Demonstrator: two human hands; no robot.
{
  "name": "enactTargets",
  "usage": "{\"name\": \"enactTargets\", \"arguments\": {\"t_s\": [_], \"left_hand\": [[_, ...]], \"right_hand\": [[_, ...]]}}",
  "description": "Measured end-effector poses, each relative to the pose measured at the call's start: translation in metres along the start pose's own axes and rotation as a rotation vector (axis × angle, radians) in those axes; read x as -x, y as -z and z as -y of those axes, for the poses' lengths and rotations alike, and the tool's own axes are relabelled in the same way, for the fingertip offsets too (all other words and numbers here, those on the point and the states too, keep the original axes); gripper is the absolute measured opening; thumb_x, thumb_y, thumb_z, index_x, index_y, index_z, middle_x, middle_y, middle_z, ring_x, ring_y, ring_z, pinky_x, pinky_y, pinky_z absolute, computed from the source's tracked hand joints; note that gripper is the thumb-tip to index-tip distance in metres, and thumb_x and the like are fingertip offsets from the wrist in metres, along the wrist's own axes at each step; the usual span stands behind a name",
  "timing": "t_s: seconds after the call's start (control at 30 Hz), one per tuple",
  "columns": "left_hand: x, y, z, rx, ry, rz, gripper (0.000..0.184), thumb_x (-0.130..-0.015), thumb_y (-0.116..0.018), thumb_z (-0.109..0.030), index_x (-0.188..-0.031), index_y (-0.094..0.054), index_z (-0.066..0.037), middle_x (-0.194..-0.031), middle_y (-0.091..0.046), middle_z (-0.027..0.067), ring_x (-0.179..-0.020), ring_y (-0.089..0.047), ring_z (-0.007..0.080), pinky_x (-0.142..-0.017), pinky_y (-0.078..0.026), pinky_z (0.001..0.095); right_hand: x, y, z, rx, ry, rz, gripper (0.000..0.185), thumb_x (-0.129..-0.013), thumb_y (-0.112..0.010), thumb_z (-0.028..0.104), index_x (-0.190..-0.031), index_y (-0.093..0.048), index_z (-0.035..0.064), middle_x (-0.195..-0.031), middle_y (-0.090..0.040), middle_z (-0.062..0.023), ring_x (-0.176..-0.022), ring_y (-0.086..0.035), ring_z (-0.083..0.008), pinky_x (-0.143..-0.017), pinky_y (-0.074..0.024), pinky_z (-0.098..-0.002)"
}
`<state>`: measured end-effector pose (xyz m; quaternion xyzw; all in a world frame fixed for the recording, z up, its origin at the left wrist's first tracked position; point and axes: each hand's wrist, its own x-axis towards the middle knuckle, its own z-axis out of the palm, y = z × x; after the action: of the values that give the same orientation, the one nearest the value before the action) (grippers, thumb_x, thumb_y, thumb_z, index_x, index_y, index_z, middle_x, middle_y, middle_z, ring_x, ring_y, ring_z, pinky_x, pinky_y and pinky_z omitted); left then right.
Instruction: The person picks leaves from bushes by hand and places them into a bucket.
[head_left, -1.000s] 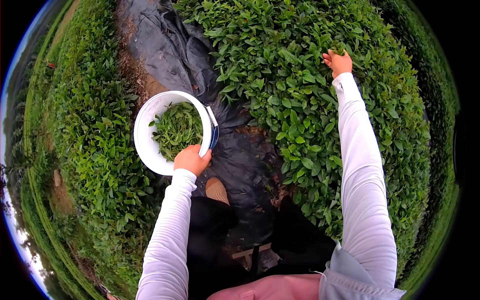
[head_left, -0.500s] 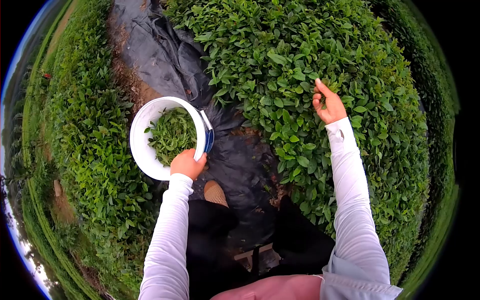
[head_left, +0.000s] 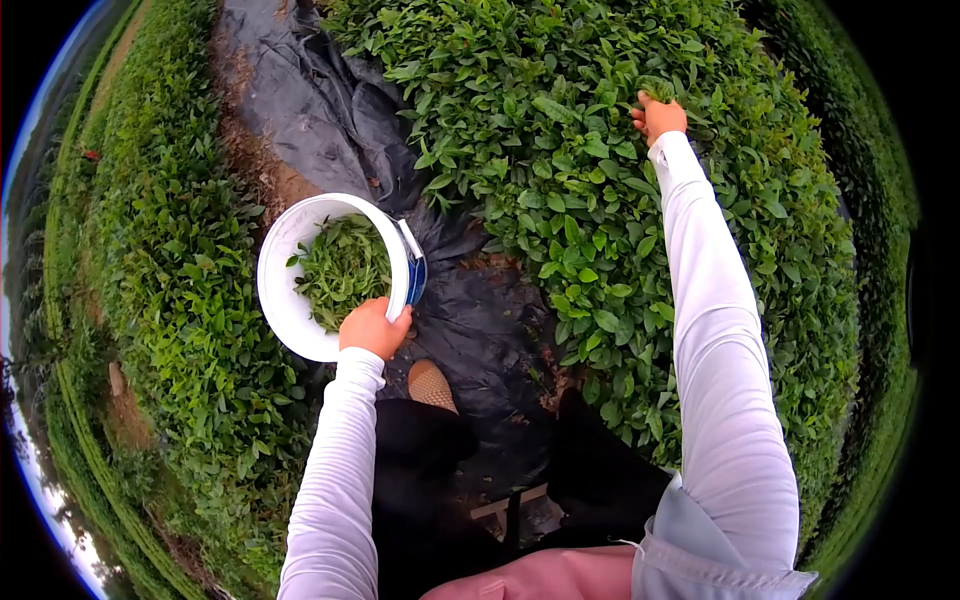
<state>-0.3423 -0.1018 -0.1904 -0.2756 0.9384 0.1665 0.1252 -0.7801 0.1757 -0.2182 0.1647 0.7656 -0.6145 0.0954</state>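
Note:
My left hand (head_left: 372, 328) grips the near rim of a white bucket (head_left: 285, 300), which is tilted toward me. Inside lies a heap of picked green leaves (head_left: 345, 268). Over the top of the broad bush (head_left: 560, 200) on the right, my right hand (head_left: 661, 119) is stretched far out. Its fingers are closed around some green leaves (head_left: 657, 88) at the bush's surface; whether these are loose or still attached cannot be made out.
Black ground sheeting (head_left: 480, 345) covers the path between the bushes, with my shoe (head_left: 431, 386) on it. Another leafy hedge (head_left: 190, 290) runs along the left. Bare soil (head_left: 285, 185) shows beside the sheeting.
My right hand first came back toward me with fingers loosened, then reached out again over the bush and closed. The bucket and my left hand have shifted slightly left and down in view.

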Motion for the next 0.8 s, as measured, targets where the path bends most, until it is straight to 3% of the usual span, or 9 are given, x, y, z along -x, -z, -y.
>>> {"name": "enactTargets", "arguments": {"t_s": [0.07,0.1,0.17,0.23,0.37,0.53,0.63,0.73,0.8], "left_hand": [[0.001,-0.007,0.005,-0.003,-0.034,-0.035,0.033,-0.076,-0.059,-0.037,-0.076,-0.063,-0.004,-0.077,-0.062,0.0152,-0.071,-0.06,0.0339,-0.066,-0.048,0.0426],[-0.002,-0.009,0.007,-0.007,-0.05,-0.061,0.033,-0.076,-0.059,-0.037,-0.076,-0.063,-0.004,-0.077,-0.062,0.0152,-0.071,-0.06,0.0339,-0.066,-0.048,0.0426],[0.002,-0.005,0.005,-0.009,-0.031,-0.052,0.032,-0.076,-0.06,-0.037,-0.075,-0.063,-0.005,-0.077,-0.062,0.0153,-0.07,-0.06,0.0337,-0.065,-0.048,0.0424],[0.002,0.0,-0.001,0.01,-0.012,-0.033,0.032,-0.076,-0.06,-0.037,-0.075,-0.063,-0.005,-0.077,-0.062,0.0152,-0.07,-0.06,0.0334,-0.065,-0.048,0.0423],[0.003,0.0,-0.002,0.024,-0.006,-0.036,0.031,-0.076,-0.059,-0.036,-0.076,-0.064,-0.006,-0.075,-0.063,0.0146,-0.07,-0.06,0.033,-0.066,-0.048,0.042],[0.002,0.001,-0.004,0.025,-0.003,-0.046,0.031,-0.077,-0.059,-0.036,-0.075,-0.064,-0.006,-0.073,-0.062,0.0146,-0.069,-0.06,0.0335,-0.065,-0.048,0.0421],[0.001,0.0,-0.002,0.014,-0.019,-0.052,0.031,-0.076,-0.059,-0.037,-0.075,-0.064,-0.006,-0.073,-0.062,0.0147,-0.068,-0.06,0.0338,-0.064,-0.048,0.0425],[0.002,-0.004,0.002,0.011,-0.03,-0.055,0.032,-0.076,-0.059,-0.037,-0.075,-0.064,-0.006,-0.073,-0.062,0.0148,-0.068,-0.06,0.034,-0.064,-0.048,0.0428],[0.001,-0.003,0.001,0.015,-0.034,-0.055,0.032,-0.076,-0.059,-0.037,-0.075,-0.064,-0.006,-0.073,-0.062,0.0147,-0.068,-0.06,0.0341,-0.065,-0.048,0.0428]], "right_hand": [[0.039,0.001,-0.014,-0.248,-0.231,0.288,0.011,-0.084,-0.063,0.016,-0.084,-0.059,0.0065,-0.071,-0.059,-0.0004,-0.051,-0.051,-0.0085,-0.045,-0.0449,-0.0197],[0.088,0.002,-0.011,-0.245,-0.301,0.526,0.011,-0.085,-0.061,0.016,-0.09,-0.059,0.0058,-0.078,-0.061,-0.0018,-0.052,-0.052,-0.0079,-0.046,-0.0458,-0.0203],[0.174,0.006,-0.013,-0.025,-0.284,0.711,0.018,-0.087,-0.059,0.016,-0.102,-0.058,0.0057,-0.083,-0.063,-0.0037,-0.051,-0.052,-0.0078,-0.046,-0.0453,-0.02],[0.188,0.023,-0.024,0.015,-0.248,0.724,0.024,-0.089,-0.056,0.016,-0.112,-0.056,0.0072,-0.086,-0.063,-0.0053,-0.05,-0.051,-0.0073,-0.044,-0.0429,-0.0204],[0.151,0.064,-0.022,0.03,-0.146,0.499,0.019,-0.088,-0.059,0.021,-0.103,-0.059,0.0083,-0.072,-0.055,0.0,-0.047,-0.041,-0.0046,-0.04,-0.0298,-0.0187],[0.094,0.098,-0.008,-0.487,-0.214,0.258,0.017,-0.081,-0.069,0.022,-0.084,-0.058,0.0093,-0.068,-0.049,0.0023,-0.049,-0.038,-0.0059,-0.041,-0.028,-0.0195],[0.05,0.098,-0.015,-0.61,-0.154,0.075,0.01,-0.084,-0.063,0.012,-0.088,-0.059,0.0037,-0.079,-0.061,-0.0045,-0.058,-0.053,-0.0099,-0.05,-0.0447,-0.0206],[0.002,0.085,-0.016,-0.628,-0.04,-0.112,0.007,-0.086,-0.054,0.001,-0.092,-0.057,-0.0011,-0.086,-0.062,-0.012,-0.074,-0.063,-0.0199,-0.059,-0.0536,-0.0289],[-0.018,0.071,-0.014,-0.538,-0.026,-0.099,0.025,-0.084,-0.052,-0.003,-0.108,-0.046,-0.0034,-0.092,-0.059,-0.0157,-0.074,-0.064,-0.0248,-0.058,-0.054,-0.0319]]}}
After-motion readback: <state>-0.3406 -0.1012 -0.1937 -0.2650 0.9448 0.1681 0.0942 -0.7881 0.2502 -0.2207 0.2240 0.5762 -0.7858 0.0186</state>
